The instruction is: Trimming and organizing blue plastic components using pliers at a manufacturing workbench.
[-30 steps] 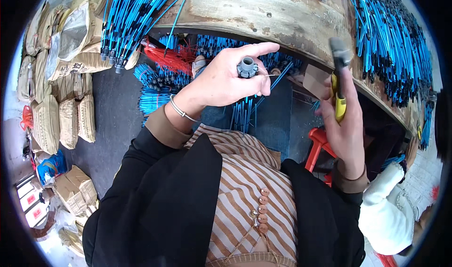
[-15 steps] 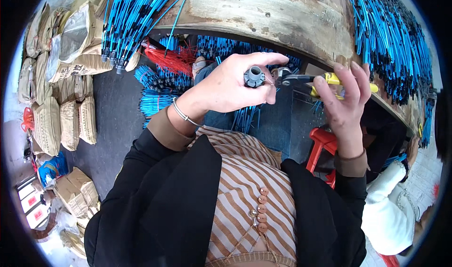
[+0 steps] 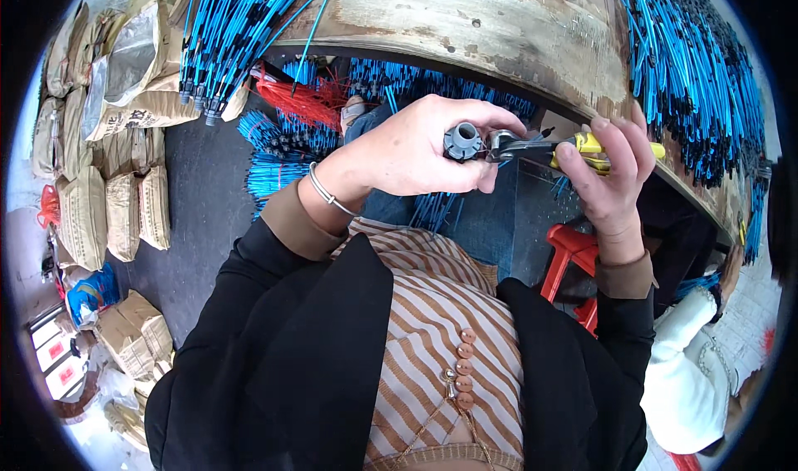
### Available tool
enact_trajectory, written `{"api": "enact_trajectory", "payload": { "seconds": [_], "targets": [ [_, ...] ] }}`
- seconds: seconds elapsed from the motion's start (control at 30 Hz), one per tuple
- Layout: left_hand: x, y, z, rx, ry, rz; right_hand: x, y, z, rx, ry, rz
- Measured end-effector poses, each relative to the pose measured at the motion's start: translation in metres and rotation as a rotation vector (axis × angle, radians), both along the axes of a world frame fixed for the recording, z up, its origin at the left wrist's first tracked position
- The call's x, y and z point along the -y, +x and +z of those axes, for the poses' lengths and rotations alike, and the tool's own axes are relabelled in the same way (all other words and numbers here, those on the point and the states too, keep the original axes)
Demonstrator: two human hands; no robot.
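Note:
My left hand (image 3: pixel 416 145) is wrapped round a grey plastic fitting (image 3: pixel 463 141), whose round hollow end faces up between thumb and fingers. In my right hand (image 3: pixel 613 167) are pliers with yellow handles (image 3: pixel 592 144), the fingers closed about the grips. The dark metal jaws of the pliers (image 3: pixel 519 148) reach across to the fitting's right side, next to my left fingertips. What exactly the jaws grip there is too small to make out. Both hands are above my lap, just before the bench edge.
A worn wooden bench (image 3: pixel 416 14) spans the far side, with bundles of blue tubes (image 3: pixel 241 34) at left and more blue tubes (image 3: pixel 694 80) hanging at right. Red netting (image 3: pixel 303 101) lies below. Brown sacks (image 3: pixel 83 213) line the left; a red stool (image 3: pixel 565 259) stands at right.
My left hand and the fitting have shifted slightly to the right, closer to the pliers. The jaws now sit against the fitting's side. My right hand has barely moved.

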State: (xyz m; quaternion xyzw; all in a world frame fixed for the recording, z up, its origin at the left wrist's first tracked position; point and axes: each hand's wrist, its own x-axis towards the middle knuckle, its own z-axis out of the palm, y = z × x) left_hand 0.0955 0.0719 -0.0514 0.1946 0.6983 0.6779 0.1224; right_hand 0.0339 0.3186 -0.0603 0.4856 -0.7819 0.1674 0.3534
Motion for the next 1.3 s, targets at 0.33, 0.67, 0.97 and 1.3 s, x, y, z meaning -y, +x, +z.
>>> {"api": "enact_trajectory", "payload": {
  "seconds": [0.33, 0.67, 0.97, 1.3],
  "targets": [
    [0.004, -0.006, -0.003, 0.037, 0.016, -0.037, 0.002, 0.022, 0.062, 0.241, 0.304, -0.060],
    [-0.001, -0.006, -0.005, -0.200, 0.002, -0.131, -0.023, 0.012, 0.015, 2.747, 0.168, 0.541],
    [0.003, -0.009, -0.013, -0.006, 0.043, 0.102, -0.019, 0.022, 0.021, 2.684, 0.046, 0.457],
    [0.005, -0.014, -0.010, -0.174, -0.054, -0.163, -0.025, 0.041, 0.014, 2.828, -0.131, 0.476]
  ]
}}
